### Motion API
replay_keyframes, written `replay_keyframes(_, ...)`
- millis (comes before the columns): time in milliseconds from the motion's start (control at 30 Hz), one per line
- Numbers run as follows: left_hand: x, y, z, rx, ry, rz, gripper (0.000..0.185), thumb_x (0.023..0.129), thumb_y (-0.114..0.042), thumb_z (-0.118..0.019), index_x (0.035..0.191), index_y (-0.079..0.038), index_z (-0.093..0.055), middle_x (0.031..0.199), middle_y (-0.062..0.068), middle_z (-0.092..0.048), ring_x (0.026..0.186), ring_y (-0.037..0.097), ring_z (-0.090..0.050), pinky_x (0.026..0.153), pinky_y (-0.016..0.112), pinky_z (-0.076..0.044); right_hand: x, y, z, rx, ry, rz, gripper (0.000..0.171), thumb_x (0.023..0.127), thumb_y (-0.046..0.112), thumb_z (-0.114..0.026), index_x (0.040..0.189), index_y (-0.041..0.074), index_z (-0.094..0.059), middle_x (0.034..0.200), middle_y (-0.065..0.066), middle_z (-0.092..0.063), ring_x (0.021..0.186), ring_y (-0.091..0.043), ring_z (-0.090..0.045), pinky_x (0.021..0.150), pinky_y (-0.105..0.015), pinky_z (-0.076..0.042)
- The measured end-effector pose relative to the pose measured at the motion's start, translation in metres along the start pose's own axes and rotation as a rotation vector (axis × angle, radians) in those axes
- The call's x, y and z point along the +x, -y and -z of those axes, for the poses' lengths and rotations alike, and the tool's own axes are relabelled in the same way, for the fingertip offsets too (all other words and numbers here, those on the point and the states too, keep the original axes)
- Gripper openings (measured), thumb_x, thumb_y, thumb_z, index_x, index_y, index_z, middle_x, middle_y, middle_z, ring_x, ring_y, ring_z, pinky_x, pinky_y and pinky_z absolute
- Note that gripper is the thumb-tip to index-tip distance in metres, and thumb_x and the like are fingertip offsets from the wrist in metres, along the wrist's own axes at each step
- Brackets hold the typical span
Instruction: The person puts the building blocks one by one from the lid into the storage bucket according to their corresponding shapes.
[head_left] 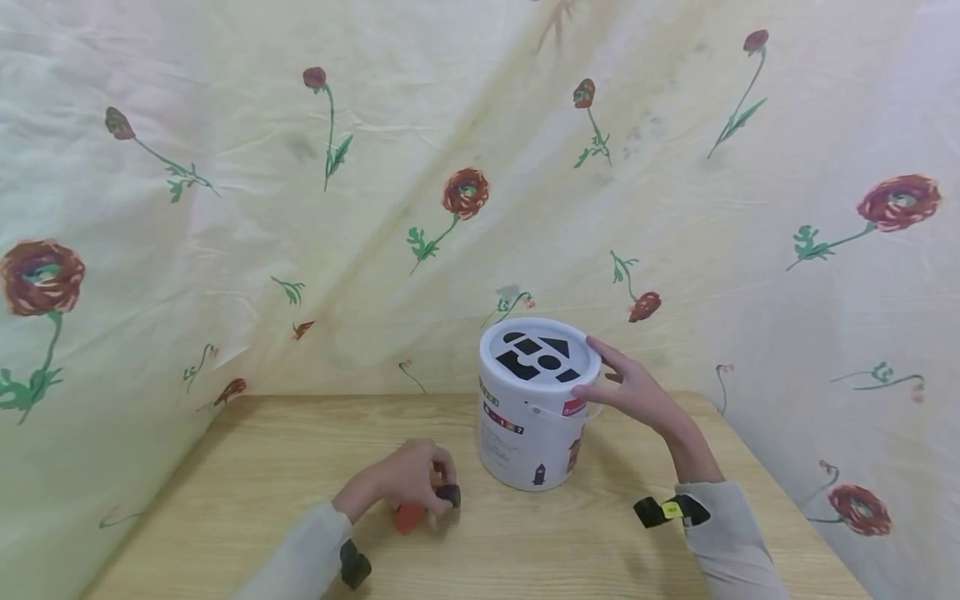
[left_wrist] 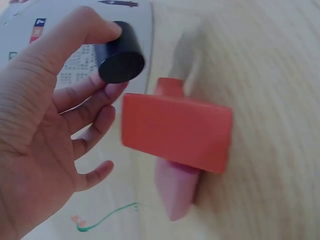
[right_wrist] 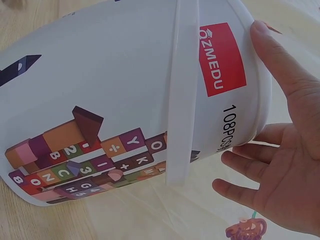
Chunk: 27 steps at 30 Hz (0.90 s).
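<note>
My left hand (head_left: 408, 473) pinches a dark cylinder block (left_wrist: 121, 55) between thumb and fingertips, just above the table. Below and beside that hand lie a red block (left_wrist: 177, 131) and a pink block (left_wrist: 176, 190), partly overlapping in the left wrist view. Part of another red piece shows behind the red block. A white toy-block bucket (head_left: 517, 446) stands upright to the right; its lid (head_left: 501, 337) has several shaped holes. With thumb and extended fingers spread along the lid's right rim, my right hand (head_left: 637, 392) touches the bucket. Its other fingers hang relaxed beside the wall.
A pale wooden table (head_left: 300, 433) lies under everything. Behind it and at both sides hangs a flower-print cloth (head_left: 375, 317), close behind the bucket. The bucket's white handle (right_wrist: 181, 100) hangs down against its side.
</note>
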<state>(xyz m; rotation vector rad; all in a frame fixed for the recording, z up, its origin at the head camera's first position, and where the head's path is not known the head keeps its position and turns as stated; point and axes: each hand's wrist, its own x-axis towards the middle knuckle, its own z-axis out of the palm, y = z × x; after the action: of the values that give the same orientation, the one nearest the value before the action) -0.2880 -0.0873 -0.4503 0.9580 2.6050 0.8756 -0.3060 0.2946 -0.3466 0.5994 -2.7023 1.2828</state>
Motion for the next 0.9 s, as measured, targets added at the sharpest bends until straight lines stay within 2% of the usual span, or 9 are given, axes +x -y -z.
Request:
replay_keyframes(133, 0.005, -0.005, 0.01, -0.039, -0.067, -0.018, 0.026, 0.072, -0.02, -0.085, 0.094, -0.021, -0.072, 0.091, -0.011, -0.066, 0.097, 0.019, -0.06, 0.085, 0.031, -0.045, 0.0, 0.0, 0.0, 0.009, 0.0, 0.007, 0.09, 0.089, 0.033, -0.078, 0.161, 0.01, -0.028, 0.167, -0.018, -0.026, 0.153, -0.045, -0.023, 0.114, -0.068, -0.031)
replay_keyframes(267, 0.01, -0.013, 0.026, -0.066, -0.162, -0.051, 0.026, 0.075, -0.018, -0.082, 0.1, -0.017, -0.074, 0.094, -0.009, -0.069, 0.097, 0.019, -0.061, 0.089, 0.039, -0.048, 0.0, 0.001, 0.0, 0.007, 0.001, 0.008, 0.09, 0.089, 0.033, -0.078, 0.161, 0.01, -0.028, 0.167, -0.018, -0.026, 0.153, -0.045, -0.024, 0.114, -0.069, -0.031)
replay_keyframes(367, 0.014, -0.02, 0.041, -0.109, -0.258, -0.078, 0.027, 0.075, -0.016, -0.082, 0.101, -0.014, -0.075, 0.096, -0.005, -0.07, 0.097, 0.017, -0.06, 0.093, 0.043, -0.047, 0.0, 0.001, 0.0, 0.004, 0.001, 0.011, 0.09, 0.089, 0.033, -0.078, 0.161, 0.01, -0.028, 0.167, -0.018, -0.027, 0.153, -0.045, -0.024, 0.113, -0.069, -0.031)
replay_keyframes(467, 0.02, -0.031, 0.057, -0.145, -0.37, -0.118, 0.029, 0.075, -0.015, -0.082, 0.103, -0.011, -0.074, 0.098, 0.0, -0.072, 0.1, 0.021, -0.061, 0.096, 0.044, -0.045, 0.0, 0.0, 0.0, 0.004, -0.002, 0.011, 0.09, 0.09, 0.033, -0.078, 0.161, 0.011, -0.028, 0.167, -0.018, -0.027, 0.153, -0.045, -0.024, 0.113, -0.069, -0.032)
replay_keyframes(667, 0.036, -0.061, 0.084, -0.167, -0.574, -0.11, 0.03, 0.078, -0.019, -0.084, 0.105, -0.015, -0.072, 0.104, 0.0, -0.069, 0.11, 0.025, -0.055, 0.095, 0.042, -0.044, 0.0, -0.001, 0.0, 0.013, -0.001, 0.018, 0.09, 0.09, 0.032, -0.077, 0.161, 0.01, -0.027, 0.167, -0.018, -0.026, 0.153, -0.045, -0.025, 0.113, -0.069, -0.032)
replay_keyframes(800, 0.049, -0.08, 0.092, -0.201, -0.642, -0.115, 0.03, 0.08, -0.021, -0.084, 0.107, -0.016, -0.071, 0.107, 0.0, -0.068, 0.114, 0.025, -0.053, 0.097, 0.044, -0.045, 0.0, -0.001, 0.0, 0.017, 0.001, 0.021, 0.09, 0.09, 0.032, -0.078, 0.161, 0.009, -0.027, 0.167, -0.018, -0.026, 0.153, -0.045, -0.024, 0.113, -0.069, -0.031)
replay_keyframes(900, 0.061, -0.092, 0.093, -0.227, -0.665, -0.136, 0.03, 0.082, -0.024, -0.083, 0.108, -0.015, -0.072, 0.108, 0.001, -0.068, 0.115, 0.027, -0.052, 0.097, 0.044, -0.045, 0.0, -0.002, -0.001, 0.015, 0.004, 0.019, 0.09, 0.09, 0.032, -0.078, 0.161, 0.01, -0.027, 0.167, -0.018, -0.026, 0.153, -0.045, -0.023, 0.114, -0.069, -0.031)
